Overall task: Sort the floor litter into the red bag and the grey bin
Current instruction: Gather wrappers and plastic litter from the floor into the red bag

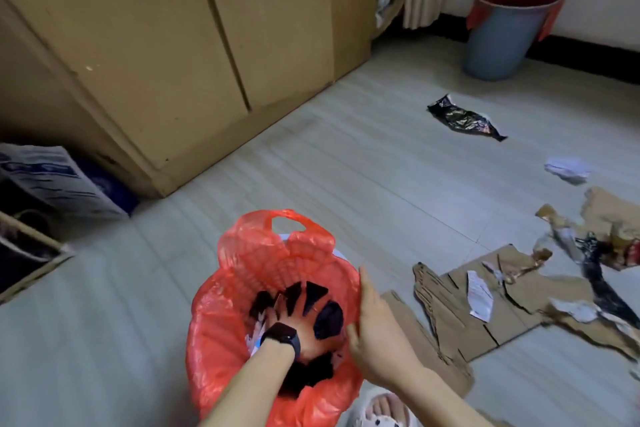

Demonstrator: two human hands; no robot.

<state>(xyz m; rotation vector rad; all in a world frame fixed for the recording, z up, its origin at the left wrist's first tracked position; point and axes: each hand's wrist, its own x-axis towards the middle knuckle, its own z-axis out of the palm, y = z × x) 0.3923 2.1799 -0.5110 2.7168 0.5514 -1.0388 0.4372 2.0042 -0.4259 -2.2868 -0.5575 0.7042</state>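
1. We see the red bag [242, 288] standing open on the floor [311, 166], near the bottom edge of the view. A pale rim shows behind its far handle loop.
2. Left hand [304, 333] is down inside the bag with its fingers spread flat, pressing on dark scraps at the bottom. It grips nothing. There's a black watch [280, 336] on that wrist.
3. Right hand [374, 322] is at the bag's right rim, fingers straight and lying against the plastic. It's open and holds nothing.
4. Grey bin [502, 38] stands upright by the far wall, top right, well apart from the bag. It has a red liner folded over its rim.
5. Litter on the floor, right side:
   - a black foil wrapper [464, 120] between the bin and the rest
   - a crumpled white paper [568, 168] nearer the right edge
   - torn cardboard [485, 305] just right of the bag, with paper slips and dark wrappers lying on it
6. A tan wardrobe [173, 45] fills the top left, and a printed box [52, 180] sits at the left edge.
7. A foot in a white slipper [377, 409] is at the bottom edge, beside the bag.
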